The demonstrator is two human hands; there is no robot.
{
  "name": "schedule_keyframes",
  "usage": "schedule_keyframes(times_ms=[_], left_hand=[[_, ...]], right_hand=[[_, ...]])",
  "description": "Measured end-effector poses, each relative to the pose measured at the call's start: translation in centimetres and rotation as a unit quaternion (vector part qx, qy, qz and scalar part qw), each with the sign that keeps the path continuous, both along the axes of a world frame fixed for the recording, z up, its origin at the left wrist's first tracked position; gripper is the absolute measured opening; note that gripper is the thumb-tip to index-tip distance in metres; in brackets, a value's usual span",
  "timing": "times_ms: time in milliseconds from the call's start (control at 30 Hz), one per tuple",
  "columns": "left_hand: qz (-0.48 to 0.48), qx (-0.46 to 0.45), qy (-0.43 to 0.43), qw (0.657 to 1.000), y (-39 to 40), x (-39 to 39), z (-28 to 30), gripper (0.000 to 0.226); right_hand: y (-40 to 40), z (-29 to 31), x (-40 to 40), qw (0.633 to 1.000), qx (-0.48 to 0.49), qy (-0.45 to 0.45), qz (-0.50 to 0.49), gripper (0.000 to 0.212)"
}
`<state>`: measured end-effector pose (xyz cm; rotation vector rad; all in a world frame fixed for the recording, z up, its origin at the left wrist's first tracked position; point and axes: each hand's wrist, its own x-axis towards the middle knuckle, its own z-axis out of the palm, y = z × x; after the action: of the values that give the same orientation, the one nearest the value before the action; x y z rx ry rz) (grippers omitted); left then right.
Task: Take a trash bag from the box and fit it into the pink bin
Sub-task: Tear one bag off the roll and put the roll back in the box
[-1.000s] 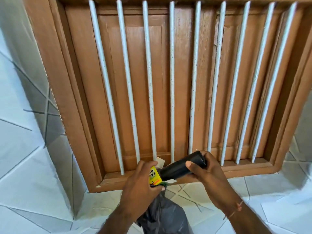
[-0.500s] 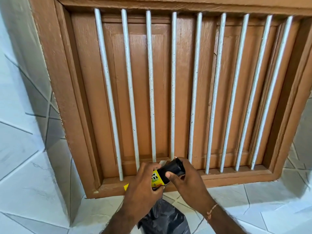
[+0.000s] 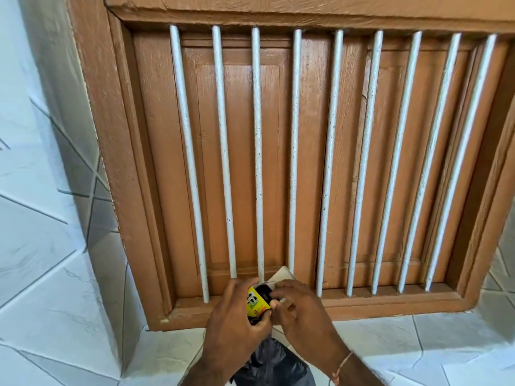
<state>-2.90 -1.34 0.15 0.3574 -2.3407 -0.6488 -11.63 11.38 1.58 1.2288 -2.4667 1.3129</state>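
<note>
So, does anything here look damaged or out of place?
Little stands out. The brown window frame has chipped paint at its lower left corner, and the white bars are speckled. Both hands hold the yellow box, its flap open, a black bag hanging below.

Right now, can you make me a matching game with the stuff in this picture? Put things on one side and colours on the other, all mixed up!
Things:
1. box
2. window bars
3. window frame
4. trash bag

Colours:
A. brown
B. black
C. yellow
D. white

Pairs: 1-C, 2-D, 3-A, 4-B. The left hand holds the box, and the right hand is at its open end.
</note>
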Motion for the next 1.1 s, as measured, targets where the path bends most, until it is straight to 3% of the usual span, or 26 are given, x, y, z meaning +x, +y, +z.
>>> schedule_keyframes(times_ms=[33,133,233,333,400,500,567,733,867,1100], left_hand=[[0.002,-0.004,-0.006,1.0,-0.1,0.1,-0.1,0.058],[0.01,-0.021,-0.028,0.999,-0.1,0.5,-0.1,0.058],[0.022,-0.05,-0.06,0.997,-0.3,0.8,0.1,0.064],[0.02,-0.073,-0.085,0.994,-0.3,1.2,0.4,0.07],[0.005,-0.077,-0.094,0.993,-0.4,1.2,0.6,0.071],[-0.019,-0.065,-0.099,0.993,-0.4,1.2,0.8,0.073],[-0.026,-0.05,-0.091,0.994,-0.5,1.1,0.7,0.076],[-0.03,-0.025,-0.084,0.996,-0.6,1.1,0.2,0.077],[-0.032,-0.025,-0.088,0.995,-0.6,0.7,-0.3,0.075],[-0.044,-0.025,-0.076,0.996,-0.4,0.3,-0.5,0.071]], right_hand=[[0.0,0.1,0.1,0.999,-0.038,-0.03,-0.004,0.015],[0.0,0.2,0.2,0.981,-0.16,-0.096,-0.052,0.04],[-0.2,0.0,-0.1,0.971,-0.174,-0.141,-0.085,0.066],[-0.5,-0.8,-0.5,0.917,-0.227,-0.328,0.002,0.046],[-0.8,-1.2,-0.5,0.937,-0.216,-0.273,-0.005,0.032],[-1.1,-1.1,0.0,0.975,-0.178,-0.133,-0.028,0.029],[-1.4,-1.2,0.4,0.983,-0.156,-0.091,-0.017,0.028],[-1.9,-2.3,0.6,0.987,-0.139,-0.058,-0.049,0.008],[-2.4,-2.7,0.6,0.98,-0.158,-0.064,-0.098,0.008],[-2.2,-3.8,0.8,0.974,-0.189,-0.104,-0.076,0.012]])
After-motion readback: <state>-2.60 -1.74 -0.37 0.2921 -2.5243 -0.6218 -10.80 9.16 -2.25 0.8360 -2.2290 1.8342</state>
